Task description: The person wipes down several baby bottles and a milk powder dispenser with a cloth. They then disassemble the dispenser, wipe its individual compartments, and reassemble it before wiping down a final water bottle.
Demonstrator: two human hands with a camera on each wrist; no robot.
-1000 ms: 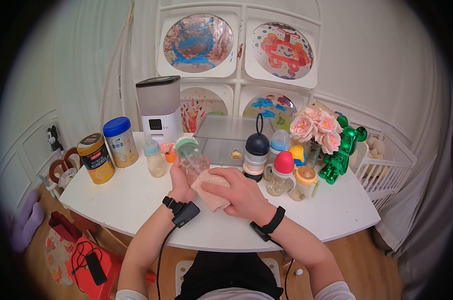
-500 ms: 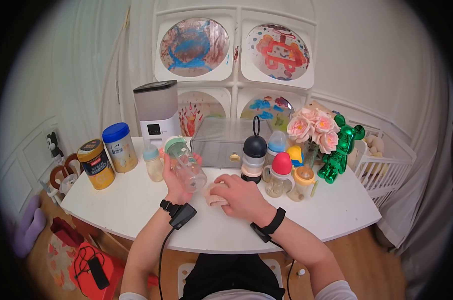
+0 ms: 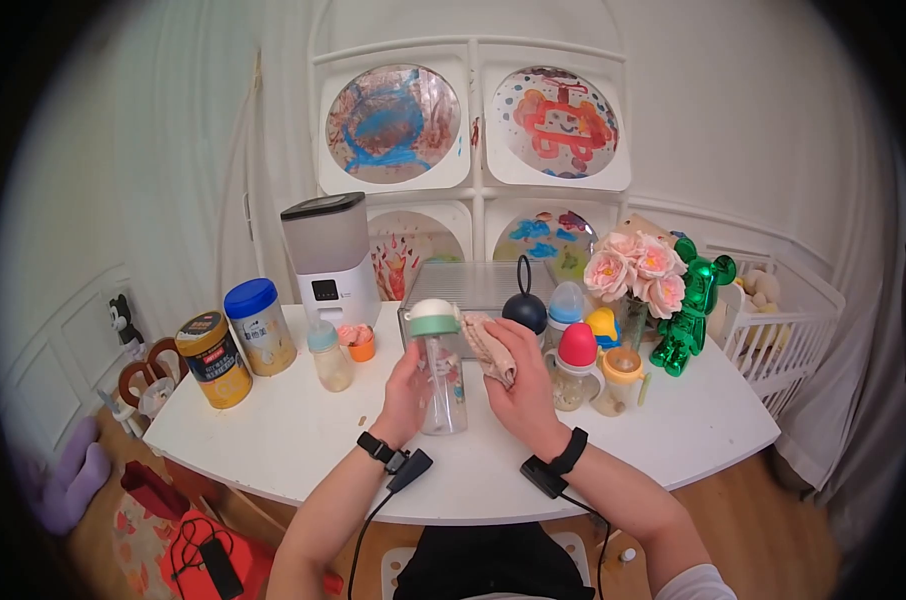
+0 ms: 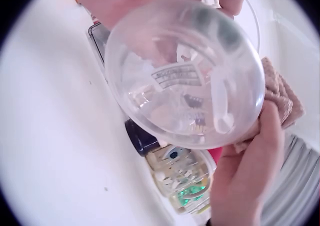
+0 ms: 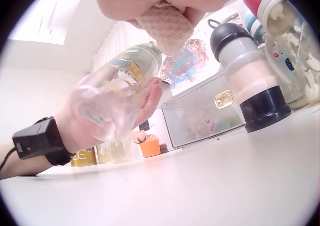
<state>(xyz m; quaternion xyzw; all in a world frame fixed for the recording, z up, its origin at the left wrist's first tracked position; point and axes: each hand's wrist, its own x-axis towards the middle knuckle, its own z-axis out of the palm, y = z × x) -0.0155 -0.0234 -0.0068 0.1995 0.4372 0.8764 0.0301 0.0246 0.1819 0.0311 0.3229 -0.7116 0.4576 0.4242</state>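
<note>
My left hand [image 3: 401, 402] grips a clear drinking bottle [image 3: 445, 395] round its side. The bottle stands nearly upright over the table, with a green collar and white lid [image 3: 433, 317] on top. In the left wrist view its round transparent base [image 4: 185, 110] faces the camera. A pink textured cloth [image 3: 488, 352] is bunched in my right hand [image 3: 528, 388], just right of the lid. From the right wrist view, the cloth [image 5: 167, 29] hangs under my right fingers and overlaps the bottle's top end.
Left on the white table [image 3: 303, 440] stand two formula tins [image 3: 214, 365], a small bottle [image 3: 331, 360] and an orange pot [image 3: 359, 346]. A dispenser [image 3: 331, 262] and grey box [image 3: 493, 275] stand behind. Right are baby bottles [image 3: 575, 372], flowers [image 3: 638, 268] and a green bear figure [image 3: 691, 310].
The cloth was against the bottle's side, came away low beside it, and is now up by the lid. The bottle went from tilted to nearly upright and moved right.
</note>
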